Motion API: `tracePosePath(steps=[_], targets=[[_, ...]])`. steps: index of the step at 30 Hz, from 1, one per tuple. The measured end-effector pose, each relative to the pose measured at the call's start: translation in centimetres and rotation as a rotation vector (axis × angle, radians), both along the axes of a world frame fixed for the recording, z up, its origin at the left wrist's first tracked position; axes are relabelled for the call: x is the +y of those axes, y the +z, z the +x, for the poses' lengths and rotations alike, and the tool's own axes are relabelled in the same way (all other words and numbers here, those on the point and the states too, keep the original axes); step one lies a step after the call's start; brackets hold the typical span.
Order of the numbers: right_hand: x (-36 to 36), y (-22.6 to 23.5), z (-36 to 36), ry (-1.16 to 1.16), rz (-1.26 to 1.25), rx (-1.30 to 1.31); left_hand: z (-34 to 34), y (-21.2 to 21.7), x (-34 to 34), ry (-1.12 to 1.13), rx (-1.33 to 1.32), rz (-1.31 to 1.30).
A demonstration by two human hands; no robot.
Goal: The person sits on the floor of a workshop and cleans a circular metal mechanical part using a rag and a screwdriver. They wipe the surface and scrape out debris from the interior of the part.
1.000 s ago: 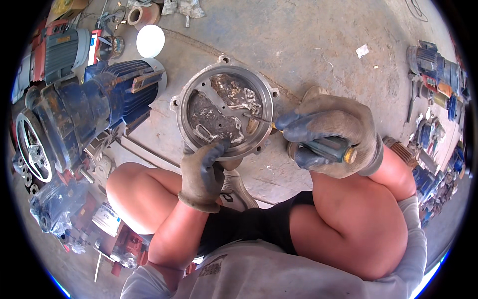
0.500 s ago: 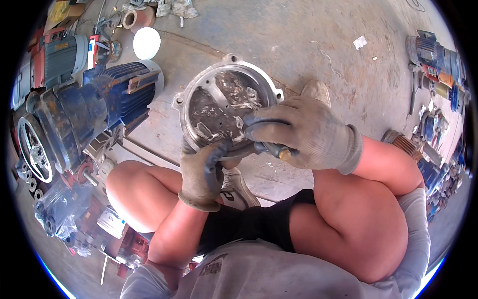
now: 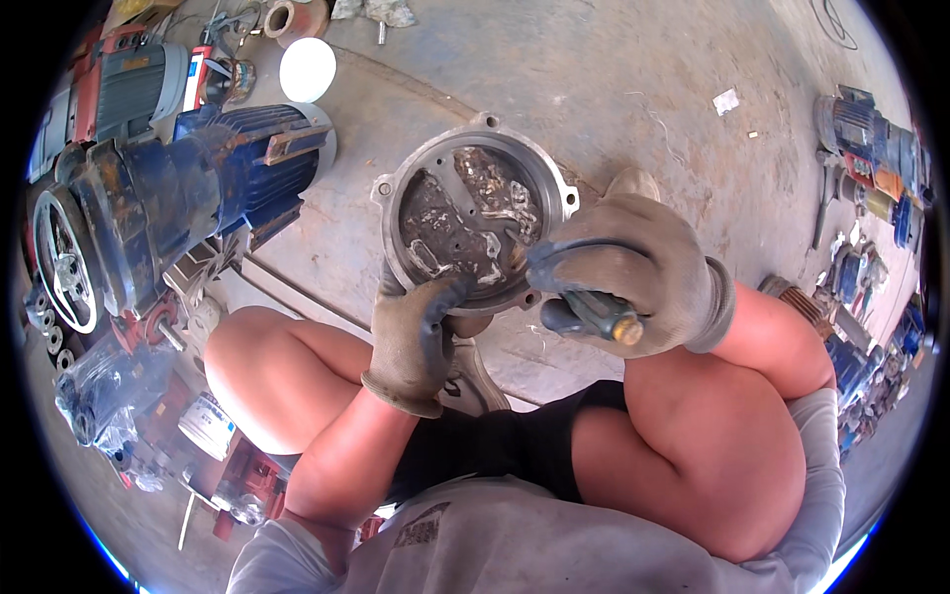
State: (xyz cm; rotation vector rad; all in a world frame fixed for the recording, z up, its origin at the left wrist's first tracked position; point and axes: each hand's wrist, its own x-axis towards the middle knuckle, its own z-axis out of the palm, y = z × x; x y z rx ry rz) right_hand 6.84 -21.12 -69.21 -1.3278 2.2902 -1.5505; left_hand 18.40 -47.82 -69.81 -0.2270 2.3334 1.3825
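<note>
A round grey metal motor housing (image 3: 475, 158) stands tilted on the concrete floor, its open face full of dirty residue. My left hand (image 3: 416, 332), in a grey glove, grips the housing's lower rim. My right hand (image 3: 633, 272), also gloved, is closed around a screwdriver (image 3: 594, 315) with a dark green handle and a yellow end. Its tip is hidden behind the fingers, at the lower right inside edge of the housing. My bare knees flank both hands.
A big blue electric motor (image 3: 188, 198) with a pulley wheel lies at the left. A white round lid (image 3: 307, 69) lies at the back. More motors and parts (image 3: 871, 139) line the right edge. Cans and small parts (image 3: 208, 426) sit by my left knee.
My right hand has moved left and down with the screwdriver, from over the housing's right rim to its lower right edge. The left hand has kept its grip on the rim.
</note>
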Motion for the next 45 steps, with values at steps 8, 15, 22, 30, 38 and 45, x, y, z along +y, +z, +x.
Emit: tracePosePath(steps=[8, 15, 22, 30, 38, 45], targets=[[0.2, 1.2, -0.1, -0.138, -0.057, -0.146, 0.3, -0.4, -1.2, -0.176, 0.271, -0.029], [0.2, 1.7, -0.5, -0.102, -0.037, -0.218, 0.9, -0.1, -0.7, 0.041, 0.014, 0.066], [0.1, 3.1, -1.1, -0.101, 0.027, -0.137, 0.7, 0.0, -0.2, 0.364, -0.148, 0.412], [-0.1, 3.1, -1.3, -0.093, 0.0, -0.325, 0.7, 0.0, 0.1, 0.451, -0.185, 0.55], [-0.8, -1.4, 0.9, 0.023, 0.232, -0.38, 0.2, 0.4, 1.6, 0.675, -0.351, 0.762], [-0.4, -1.3, 0.4, 0.002, 0.115, -0.326, 0.6, -1.0, 1.6, 0.32, -0.031, 0.472]])
